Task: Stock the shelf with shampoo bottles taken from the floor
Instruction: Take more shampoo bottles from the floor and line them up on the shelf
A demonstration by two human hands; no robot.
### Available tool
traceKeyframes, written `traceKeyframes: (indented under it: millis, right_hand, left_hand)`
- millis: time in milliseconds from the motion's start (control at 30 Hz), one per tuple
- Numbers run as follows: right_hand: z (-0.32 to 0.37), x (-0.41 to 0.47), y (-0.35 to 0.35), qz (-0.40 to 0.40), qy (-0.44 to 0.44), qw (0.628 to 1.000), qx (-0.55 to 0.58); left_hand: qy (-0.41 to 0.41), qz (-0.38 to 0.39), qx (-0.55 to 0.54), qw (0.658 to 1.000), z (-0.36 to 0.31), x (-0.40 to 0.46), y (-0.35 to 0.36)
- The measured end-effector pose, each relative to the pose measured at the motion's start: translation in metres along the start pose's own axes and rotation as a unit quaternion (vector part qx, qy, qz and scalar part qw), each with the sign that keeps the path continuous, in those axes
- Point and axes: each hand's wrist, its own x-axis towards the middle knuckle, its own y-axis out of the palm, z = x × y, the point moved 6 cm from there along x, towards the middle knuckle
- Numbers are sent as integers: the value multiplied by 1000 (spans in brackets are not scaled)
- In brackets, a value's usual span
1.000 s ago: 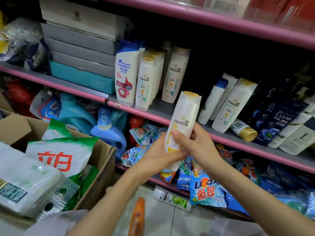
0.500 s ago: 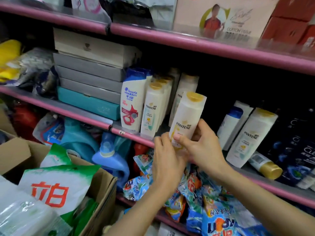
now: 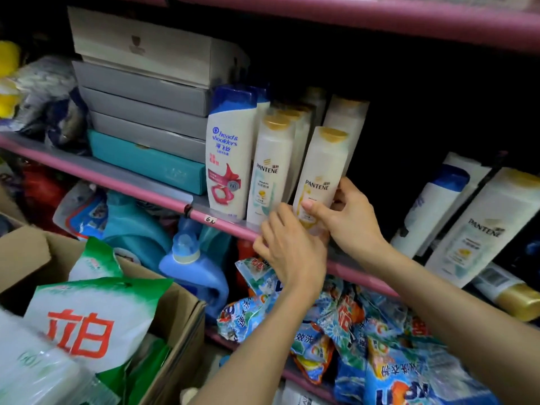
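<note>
On shelf (image 3: 175,200) | right hand (image 3: 347,217) grip grasps Pantene bottle (image 3: 321,171) | left hand (image 3: 292,252) grip unclear

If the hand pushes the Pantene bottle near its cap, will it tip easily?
Probably yes: the Pantene bottle is tall and narrow. It looks rigid, so it should slide rather than bend. The right hand grips it low, which seems steadier.

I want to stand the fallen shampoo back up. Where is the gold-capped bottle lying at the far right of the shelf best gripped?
Probably round its white body just behind the gold cap, coming from the front and above. The lying bottle points its cap toward the shelf edge, so that end is nearest and free. Its far end tucks under the leaning Pantene bottle, which could slip if you grip there.
</note>
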Motion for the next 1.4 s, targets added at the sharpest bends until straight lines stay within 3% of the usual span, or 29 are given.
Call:
traceKeyframes:
  millis: [333,533,733,1400]
  right_hand:
    - [3,-9,-3,16,1,1000,-16]
    - [-18,-20,7,58,46,997,14]
    - [-23,-20,9,38,25,999,-25]
    - [-18,-21,20,36,21,999,3]
  left_hand:
    - [-15,12,8,1000,13,-14,-7]
    - [-6,4,23,1000,9,-12,-12]
    - [14,8,46,999,8,-9,-14]
    - [28,4,94,995,11,0,-26]
